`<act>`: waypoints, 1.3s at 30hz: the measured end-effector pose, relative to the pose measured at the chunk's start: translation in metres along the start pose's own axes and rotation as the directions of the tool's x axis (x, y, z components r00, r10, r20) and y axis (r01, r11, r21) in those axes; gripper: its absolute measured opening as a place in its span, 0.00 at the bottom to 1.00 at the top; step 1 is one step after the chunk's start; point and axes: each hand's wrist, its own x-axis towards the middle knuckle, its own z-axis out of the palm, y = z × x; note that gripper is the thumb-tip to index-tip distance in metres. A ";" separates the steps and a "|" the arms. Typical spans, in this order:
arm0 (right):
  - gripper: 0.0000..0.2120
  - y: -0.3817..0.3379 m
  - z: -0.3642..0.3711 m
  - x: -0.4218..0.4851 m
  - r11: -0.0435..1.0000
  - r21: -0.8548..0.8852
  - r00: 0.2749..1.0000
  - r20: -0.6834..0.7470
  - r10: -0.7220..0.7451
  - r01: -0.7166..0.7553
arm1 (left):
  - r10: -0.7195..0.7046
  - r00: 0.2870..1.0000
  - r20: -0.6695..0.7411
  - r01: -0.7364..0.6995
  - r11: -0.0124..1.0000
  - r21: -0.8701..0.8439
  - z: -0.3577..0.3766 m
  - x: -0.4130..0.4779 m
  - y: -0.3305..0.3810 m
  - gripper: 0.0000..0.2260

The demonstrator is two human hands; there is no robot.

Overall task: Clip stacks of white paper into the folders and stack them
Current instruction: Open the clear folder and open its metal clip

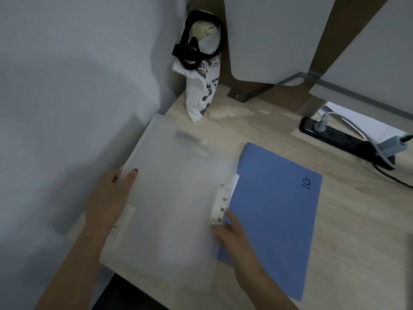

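At desk (357, 231) front-left corner, beside grey wall: handling translucent white folder (174, 193), with its near-left corner overhanging the desk edge. Cannot tell whether lying flat or lifted slightly.

Gripping its left edge with left hand (111, 198): thumb on top, rest of the hand showing dimly through the cover, fingers clenched on the sheet.

Resting right hand (232, 233) at the folder's right edge, fingertips touching the lower end of the riveted clip strip (220, 205). Cannot tell whether these fingers are pinching the edge or only pressing on it.

Noting motion blur over the folder's far half.

Overlapping blue folder (274, 211) with the translucent one's right edge. Seeing blue folder lying closed and flat on the desk to the right, dark logo near its far right corner.

Seeing small white tab (234, 182) poking out between the two folders, just above the clip strip.

Noting panda-print bag (204, 86) with black straps, standing in the far corner behind the translucent folder.

Noting black power strip (339, 137) at far right, well apart from both folders, carrying grey plug (321, 124) and cable.
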 end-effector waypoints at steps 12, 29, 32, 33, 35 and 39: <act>0.19 -0.004 -0.143 -0.036 0.949 0.108 0.866 -0.449 -0.220 0.297 | 0.109 0.981 0.160 -0.029 0.900 -0.434 0.103 -0.085 0.108 0.14; 0.24 0.085 -0.303 -0.091 0.997 0.082 0.674 -0.736 0.065 -0.006 | 0.246 0.834 0.494 -0.179 0.967 -0.180 0.267 -0.238 0.137 0.26; 0.24 0.080 -0.305 -0.094 1.000 0.021 0.652 -0.758 0.020 -0.007 | 0.276 0.796 0.538 -0.292 0.955 -0.058 0.265 -0.245 0.135 0.33; 0.23 0.078 -0.306 -0.097 1.000 -0.007 0.649 -0.761 0.001 -0.009 | 0.270 0.779 0.566 -0.304 0.952 -0.037 0.263 -0.245 0.136 0.33; 0.19 0.067 -0.308 -0.110 1.000 -0.006 0.661 -0.751 -0.019 0.021 | 0.237 0.732 0.639 -0.261 0.964 -0.059 0.256 -0.242 0.140 0.32; 0.12 0.031 -0.303 -0.145 0.945 0.187 0.749 -0.657 -0.083 0.268 | 0.117 0.552 0.826 -0.032 0.992 -0.119 0.226 -0.225 0.163 0.27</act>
